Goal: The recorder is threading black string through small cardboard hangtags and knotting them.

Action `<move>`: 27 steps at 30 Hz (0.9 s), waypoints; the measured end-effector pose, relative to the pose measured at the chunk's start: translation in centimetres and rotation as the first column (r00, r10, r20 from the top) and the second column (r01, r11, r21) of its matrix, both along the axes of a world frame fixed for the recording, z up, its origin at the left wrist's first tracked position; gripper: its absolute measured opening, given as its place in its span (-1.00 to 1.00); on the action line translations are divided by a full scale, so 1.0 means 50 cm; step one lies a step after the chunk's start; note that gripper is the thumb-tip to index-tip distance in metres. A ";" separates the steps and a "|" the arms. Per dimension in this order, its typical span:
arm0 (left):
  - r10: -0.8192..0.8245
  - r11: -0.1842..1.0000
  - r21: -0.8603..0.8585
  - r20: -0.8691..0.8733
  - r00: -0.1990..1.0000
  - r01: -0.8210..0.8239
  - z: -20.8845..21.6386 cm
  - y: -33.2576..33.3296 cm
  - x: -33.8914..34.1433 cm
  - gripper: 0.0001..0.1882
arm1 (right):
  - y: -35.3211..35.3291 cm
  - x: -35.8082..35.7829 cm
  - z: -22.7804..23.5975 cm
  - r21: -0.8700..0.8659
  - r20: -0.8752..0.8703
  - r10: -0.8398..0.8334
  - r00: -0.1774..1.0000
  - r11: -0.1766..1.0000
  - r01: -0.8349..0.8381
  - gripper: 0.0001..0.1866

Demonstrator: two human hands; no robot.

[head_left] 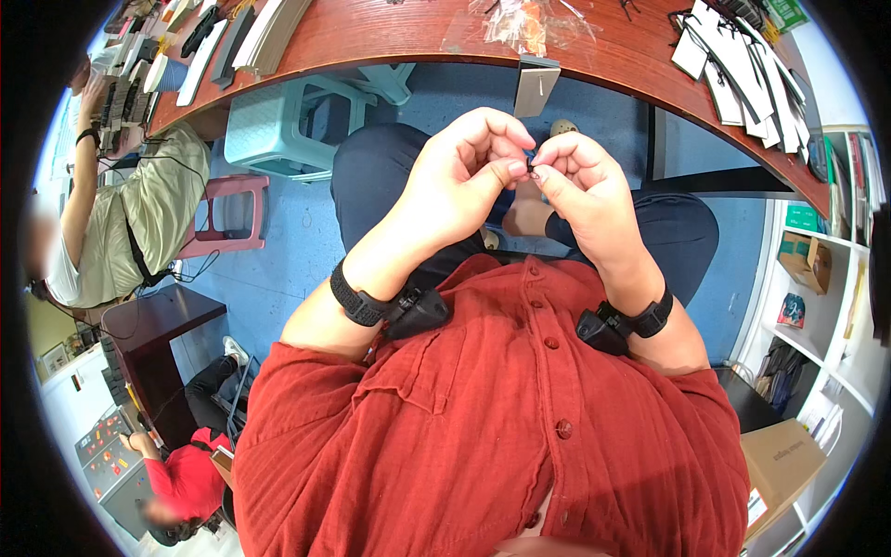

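Observation:
My left hand and my right hand meet over my lap, thumbs and fingertips pinched. Between their tips is a small black cord-like piece, mostly hidden by the fingers, so its exact kind does not show. Both hands are closed on it, below the table's near edge. Just beyond them, a grey and tan flat piece sticks out over that edge. Crumpled clear plastic wrapping lies on the table behind it.
The reddish-brown table spans the far side. White strips with black cords are heaped at its right, stacked strips at its left. A turquoise stool, a pink stool, two people, white shelves and a cardboard box stand around.

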State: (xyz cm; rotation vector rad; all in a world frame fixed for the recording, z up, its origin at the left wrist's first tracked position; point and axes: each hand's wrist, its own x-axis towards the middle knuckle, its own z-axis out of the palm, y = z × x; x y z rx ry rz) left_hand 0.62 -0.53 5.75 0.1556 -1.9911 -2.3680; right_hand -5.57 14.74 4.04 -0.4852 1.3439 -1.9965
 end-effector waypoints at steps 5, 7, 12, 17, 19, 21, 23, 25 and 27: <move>-0.070 0.983 0.172 0.009 0.998 0.067 -0.008 -0.005 -0.003 -0.81 | -0.004 -0.003 -0.004 -0.036 0.078 0.032 0.996 0.999 -0.029 -0.93; -0.071 0.981 0.184 0.005 0.997 0.069 -0.012 -0.007 -0.002 -0.82 | -0.003 -0.002 -0.004 -0.033 0.110 0.042 0.993 0.999 -0.039 -0.93; -0.082 0.977 0.196 0.006 0.997 0.079 -0.014 -0.009 -0.002 -0.84 | 0.001 -0.007 -0.009 0.064 0.072 0.034 0.997 0.997 -0.039 -0.96; -0.145 0.964 0.227 0.016 0.989 0.138 -0.014 -0.013 -0.003 -0.83 | 0.003 -0.005 -0.012 0.064 0.061 0.029 0.998 0.997 -0.032 -0.96; -0.161 0.955 0.257 0.021 0.987 0.150 -0.015 -0.016 -0.003 -0.83 | 0.005 -0.004 -0.007 0.081 0.053 0.025 0.998 0.996 -0.029 -0.95; -0.177 0.945 0.286 0.025 0.984 0.162 -0.015 -0.018 -0.003 -0.83 | 0.004 -0.002 -0.004 0.077 0.040 0.009 0.999 0.997 -0.012 -0.94; -0.164 0.935 0.322 0.023 0.986 0.148 -0.017 -0.018 -0.003 -0.83 | -0.002 -0.002 -0.006 0.053 0.000 -0.027 1.000 0.998 0.027 -0.93; -0.163 0.930 0.338 0.033 0.986 0.143 -0.019 -0.021 -0.004 -0.83 | -0.002 -0.005 -0.009 0.008 -0.037 -0.063 0.997 0.998 0.064 -0.91; -0.166 0.924 0.355 0.031 0.986 0.144 -0.022 -0.021 -0.001 -0.83 | 0.014 -0.016 -0.007 0.115 -0.028 0.076 0.997 0.991 -0.073 -0.88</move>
